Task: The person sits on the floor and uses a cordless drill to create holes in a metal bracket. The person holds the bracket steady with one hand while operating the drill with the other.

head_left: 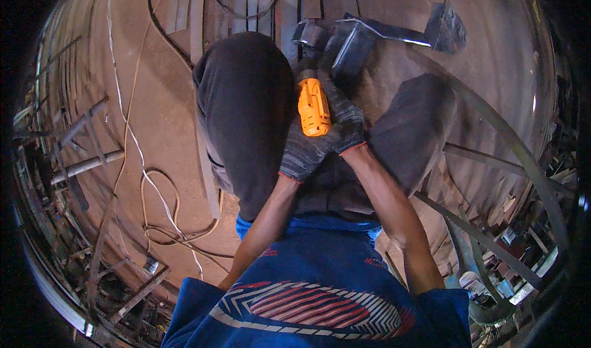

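An orange-bodied angle grinder (314,109) is held between my knees, its dark front end pointing away from me. My left hand (303,151), in a grey knit glove with a red cuff, is closed around its rear, the fingers mostly hidden beneath. Along the tool's right side, my right hand (346,119) grips it in a matching glove. Just past the tool's front lies a dark metal bracket (355,51), with an arm running right to a bent plate (446,29). Whether the tool touches the metal, I cannot tell.
Long flat metal bars (252,3) lie side by side beyond my knees. On the left floor, a white cord (138,148) runs beside a coiled tan cable (161,240). Metal frames and scraps (80,163) crowd the left; a curved strip (498,123) arcs along the right.
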{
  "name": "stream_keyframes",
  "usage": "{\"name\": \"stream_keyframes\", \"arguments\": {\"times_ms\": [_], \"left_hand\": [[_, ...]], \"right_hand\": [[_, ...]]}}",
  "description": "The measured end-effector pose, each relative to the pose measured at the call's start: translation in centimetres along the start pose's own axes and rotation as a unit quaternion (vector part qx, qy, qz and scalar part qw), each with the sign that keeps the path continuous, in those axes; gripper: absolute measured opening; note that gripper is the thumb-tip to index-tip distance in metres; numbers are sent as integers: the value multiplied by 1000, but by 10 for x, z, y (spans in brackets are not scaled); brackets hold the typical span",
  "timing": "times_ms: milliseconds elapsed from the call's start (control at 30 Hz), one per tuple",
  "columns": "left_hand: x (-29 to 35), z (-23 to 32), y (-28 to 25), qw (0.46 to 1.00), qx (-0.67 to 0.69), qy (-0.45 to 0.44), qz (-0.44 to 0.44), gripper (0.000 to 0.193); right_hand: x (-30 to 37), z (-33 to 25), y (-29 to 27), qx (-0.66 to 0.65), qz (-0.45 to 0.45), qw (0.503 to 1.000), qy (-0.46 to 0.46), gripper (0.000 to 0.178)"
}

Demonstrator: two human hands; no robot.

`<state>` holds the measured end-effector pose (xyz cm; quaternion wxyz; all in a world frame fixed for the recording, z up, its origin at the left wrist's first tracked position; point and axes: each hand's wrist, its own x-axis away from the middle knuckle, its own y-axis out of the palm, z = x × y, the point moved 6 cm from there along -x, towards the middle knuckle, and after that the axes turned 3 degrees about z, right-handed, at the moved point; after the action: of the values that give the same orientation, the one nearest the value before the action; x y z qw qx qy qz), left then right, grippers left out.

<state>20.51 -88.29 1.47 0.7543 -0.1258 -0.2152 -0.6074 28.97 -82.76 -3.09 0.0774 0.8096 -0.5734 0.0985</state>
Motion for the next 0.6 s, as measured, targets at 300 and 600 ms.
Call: {"name": "stream_keyframes", "arguments": {"times_ms": [300,600], "left_hand": [[0,-12,-1,998,3,-53,29,45],[-1,-6,0,998,20,-40,41,38]], "right_hand": [[1,-17,-1,-41,0,999,-25,45],[0,-5,-5,345,7,929,-134,50]]}}
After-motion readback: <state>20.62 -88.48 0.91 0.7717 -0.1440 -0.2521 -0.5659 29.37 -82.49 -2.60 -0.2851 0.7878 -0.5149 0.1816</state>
